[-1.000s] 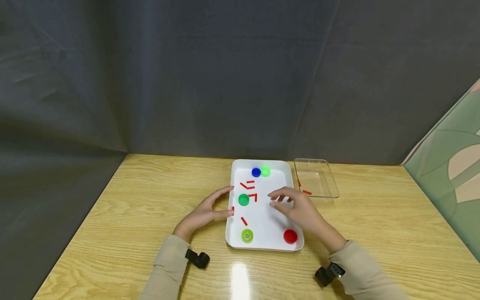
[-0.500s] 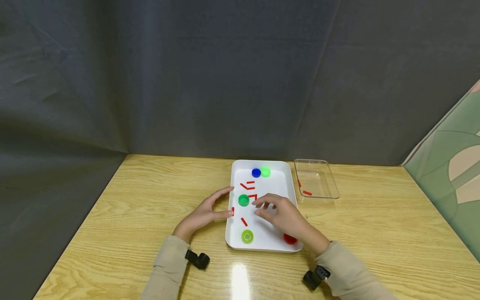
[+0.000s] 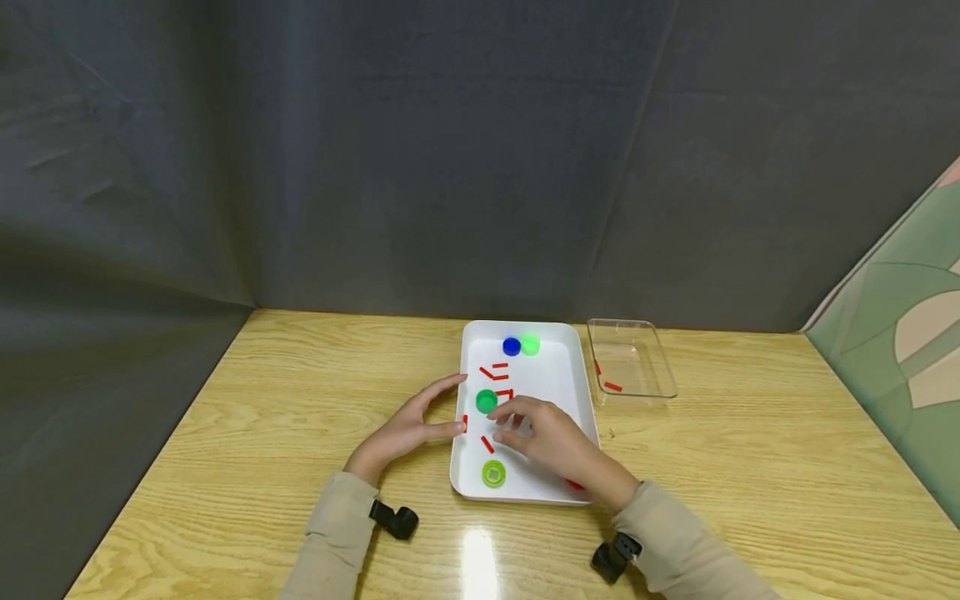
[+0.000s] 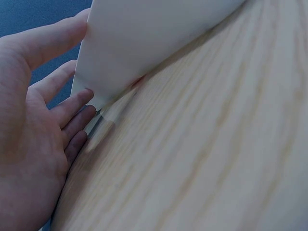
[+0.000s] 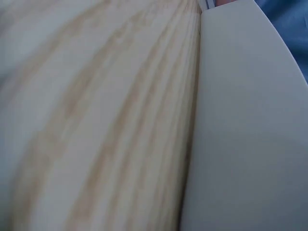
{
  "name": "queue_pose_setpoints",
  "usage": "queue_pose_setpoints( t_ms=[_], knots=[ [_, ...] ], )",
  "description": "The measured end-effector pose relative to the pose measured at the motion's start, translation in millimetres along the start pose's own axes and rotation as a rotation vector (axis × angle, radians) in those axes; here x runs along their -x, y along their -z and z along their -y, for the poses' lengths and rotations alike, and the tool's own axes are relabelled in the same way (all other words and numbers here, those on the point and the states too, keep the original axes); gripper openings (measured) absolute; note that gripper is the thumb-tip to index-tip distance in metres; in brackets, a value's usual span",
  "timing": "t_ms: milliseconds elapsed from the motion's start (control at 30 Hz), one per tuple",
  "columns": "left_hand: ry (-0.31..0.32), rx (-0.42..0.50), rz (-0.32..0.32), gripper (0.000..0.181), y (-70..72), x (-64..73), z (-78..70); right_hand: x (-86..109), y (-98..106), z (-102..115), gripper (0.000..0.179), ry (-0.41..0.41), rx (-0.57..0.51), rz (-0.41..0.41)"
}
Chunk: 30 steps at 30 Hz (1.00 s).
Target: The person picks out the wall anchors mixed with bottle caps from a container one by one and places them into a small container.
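A white tray point(image 3: 551, 371) lies on the wooden table, holding round caps and several short red sticks. My left hand point(image 3: 405, 427) touches the tray's left side with spread fingers; in the left wrist view, fingertips meet the white wall point(image 4: 130, 38). Over the tray's middle hovers my right hand point(image 3: 551, 437), thumb apart from the bent fingers, nothing visible between them. Just left of its fingertips sits a green cap point(image 3: 487, 401), with a red stick point(image 3: 487, 445) nearer the front. A yellow-green cap point(image 3: 493, 473) lies front left. My right forearm mostly hides a red cap point(image 3: 574, 484).
At the tray's far end stand a blue cap point(image 3: 512, 346) and a bright green cap point(image 3: 530, 344), side by side. A clear box point(image 3: 666, 367) with red sticks point(image 3: 613, 387) is right of the tray. Dark cloth point(image 3: 450, 167) hangs behind the table point(image 3: 750, 433).
My right hand has moved left and toward the front over the tray, nearing the green cap and covering most of the red cap. My left hand stays at the tray's side.
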State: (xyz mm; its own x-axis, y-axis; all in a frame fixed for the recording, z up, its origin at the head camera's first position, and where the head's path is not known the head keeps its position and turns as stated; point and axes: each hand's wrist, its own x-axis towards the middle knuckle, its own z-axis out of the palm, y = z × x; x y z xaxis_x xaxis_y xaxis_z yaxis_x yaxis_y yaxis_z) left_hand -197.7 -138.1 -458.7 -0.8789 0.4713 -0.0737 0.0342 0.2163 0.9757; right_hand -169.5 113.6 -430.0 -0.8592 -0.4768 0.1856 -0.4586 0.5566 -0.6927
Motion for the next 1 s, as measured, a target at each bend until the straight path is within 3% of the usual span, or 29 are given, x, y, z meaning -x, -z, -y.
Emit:
queue_pose_setpoints(
  t_ms=[167,1000],
  knots=[
    [-0.022,-0.003,0.005,0.072,-0.7,-0.2,0.0,-0.8,-4,0,0.023,0.010,0.018,0.032],
    [-0.018,-0.011,-0.001,0.070,0.4,0.4,1.9,-4.6,-11,-2,0.024,0.007,0.086,0.196]
  ],
)
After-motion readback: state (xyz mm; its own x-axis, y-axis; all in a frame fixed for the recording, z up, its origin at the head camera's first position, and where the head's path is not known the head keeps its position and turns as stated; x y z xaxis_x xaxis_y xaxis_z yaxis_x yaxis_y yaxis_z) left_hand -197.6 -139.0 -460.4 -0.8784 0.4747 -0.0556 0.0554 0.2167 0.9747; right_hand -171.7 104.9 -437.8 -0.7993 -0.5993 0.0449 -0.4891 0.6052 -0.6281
